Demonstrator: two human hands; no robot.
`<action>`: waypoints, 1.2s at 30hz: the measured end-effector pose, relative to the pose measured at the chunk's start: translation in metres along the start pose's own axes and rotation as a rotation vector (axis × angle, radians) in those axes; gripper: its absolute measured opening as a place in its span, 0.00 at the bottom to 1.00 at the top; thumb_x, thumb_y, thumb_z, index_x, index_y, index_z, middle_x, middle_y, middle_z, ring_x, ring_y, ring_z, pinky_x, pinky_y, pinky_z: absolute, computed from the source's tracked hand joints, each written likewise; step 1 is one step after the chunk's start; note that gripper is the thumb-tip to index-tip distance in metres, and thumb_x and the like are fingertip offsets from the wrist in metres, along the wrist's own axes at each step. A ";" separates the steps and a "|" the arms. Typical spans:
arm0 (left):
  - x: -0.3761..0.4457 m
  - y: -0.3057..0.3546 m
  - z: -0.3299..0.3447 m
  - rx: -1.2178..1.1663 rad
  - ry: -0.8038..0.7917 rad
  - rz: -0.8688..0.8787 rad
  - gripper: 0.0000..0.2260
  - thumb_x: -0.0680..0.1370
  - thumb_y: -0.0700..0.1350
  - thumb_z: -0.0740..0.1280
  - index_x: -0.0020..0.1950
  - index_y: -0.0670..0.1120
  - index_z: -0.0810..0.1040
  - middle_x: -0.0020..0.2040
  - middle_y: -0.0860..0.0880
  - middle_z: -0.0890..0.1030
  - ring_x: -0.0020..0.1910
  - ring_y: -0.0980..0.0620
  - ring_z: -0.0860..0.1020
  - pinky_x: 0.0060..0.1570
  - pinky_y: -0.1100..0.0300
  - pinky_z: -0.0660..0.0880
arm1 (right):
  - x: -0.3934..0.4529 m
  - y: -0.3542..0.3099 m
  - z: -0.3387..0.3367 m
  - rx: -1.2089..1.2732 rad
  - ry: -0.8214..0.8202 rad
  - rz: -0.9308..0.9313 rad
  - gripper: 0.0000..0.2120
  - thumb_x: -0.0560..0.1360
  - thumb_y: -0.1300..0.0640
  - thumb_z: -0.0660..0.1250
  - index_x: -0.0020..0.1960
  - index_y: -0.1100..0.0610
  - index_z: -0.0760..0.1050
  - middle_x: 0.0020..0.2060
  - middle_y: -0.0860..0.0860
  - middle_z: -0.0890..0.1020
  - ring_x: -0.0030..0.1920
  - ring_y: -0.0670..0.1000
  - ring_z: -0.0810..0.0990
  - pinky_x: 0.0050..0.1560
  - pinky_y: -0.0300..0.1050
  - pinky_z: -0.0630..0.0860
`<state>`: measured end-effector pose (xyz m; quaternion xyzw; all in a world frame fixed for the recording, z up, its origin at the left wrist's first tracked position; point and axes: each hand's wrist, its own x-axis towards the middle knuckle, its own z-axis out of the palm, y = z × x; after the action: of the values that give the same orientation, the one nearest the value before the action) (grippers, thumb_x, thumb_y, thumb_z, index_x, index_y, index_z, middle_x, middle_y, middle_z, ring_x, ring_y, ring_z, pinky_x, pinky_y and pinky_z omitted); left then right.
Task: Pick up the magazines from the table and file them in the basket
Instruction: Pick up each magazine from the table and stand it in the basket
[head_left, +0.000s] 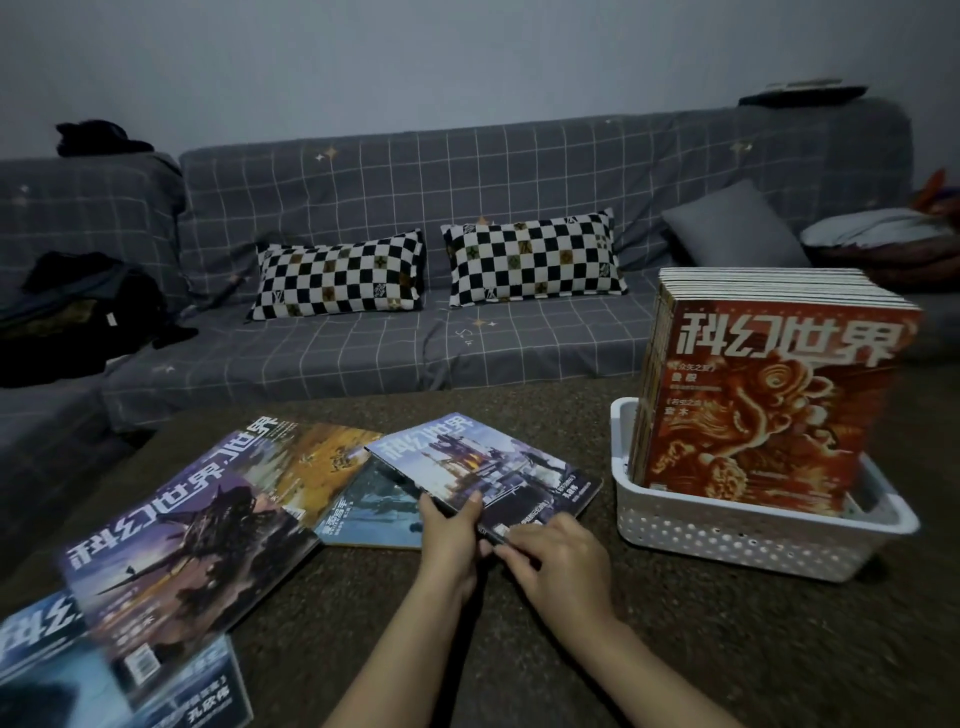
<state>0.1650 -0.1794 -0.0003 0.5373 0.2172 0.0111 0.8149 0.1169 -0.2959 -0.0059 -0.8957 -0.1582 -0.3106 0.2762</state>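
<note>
Loose magazines are spread overlapping on the left of the table, a basket holding upright magazines is set on its right, and a sofa is placed behind.

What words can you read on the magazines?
"科幻世界": big white title on the red magazine standing at the front of the white basket.
"科幻世界": title on the blue magazine that the left hand and right hand grip.
"科幻世界": title on the purple magazine lying on the table.
"孔欣伟": bottom-left magazine.
Smaller cover lines and the barcode: too blurred to read.
</note>
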 end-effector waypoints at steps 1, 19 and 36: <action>-0.009 0.001 -0.002 -0.046 -0.023 0.017 0.23 0.78 0.36 0.64 0.70 0.45 0.61 0.55 0.40 0.77 0.41 0.44 0.80 0.31 0.54 0.79 | -0.006 -0.005 -0.006 0.016 -0.009 0.002 0.08 0.60 0.50 0.79 0.37 0.50 0.83 0.34 0.40 0.84 0.32 0.49 0.77 0.33 0.38 0.73; -0.160 0.094 -0.045 0.261 -0.507 0.259 0.26 0.78 0.36 0.62 0.74 0.55 0.63 0.69 0.44 0.72 0.61 0.45 0.76 0.64 0.44 0.72 | -0.011 -0.030 -0.144 0.509 -0.175 0.571 0.32 0.74 0.47 0.67 0.74 0.53 0.59 0.72 0.50 0.64 0.70 0.50 0.65 0.66 0.43 0.63; -0.131 0.063 0.128 0.432 -0.395 0.548 0.21 0.75 0.37 0.69 0.68 0.44 0.73 0.61 0.47 0.80 0.58 0.50 0.79 0.59 0.52 0.76 | 0.022 0.070 -0.253 0.537 0.454 0.623 0.11 0.75 0.65 0.64 0.54 0.53 0.69 0.40 0.49 0.78 0.38 0.50 0.80 0.39 0.49 0.77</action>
<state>0.1067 -0.2972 0.1426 0.7259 -0.0976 0.0788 0.6762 0.0467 -0.4995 0.1455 -0.7067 0.1078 -0.3490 0.6060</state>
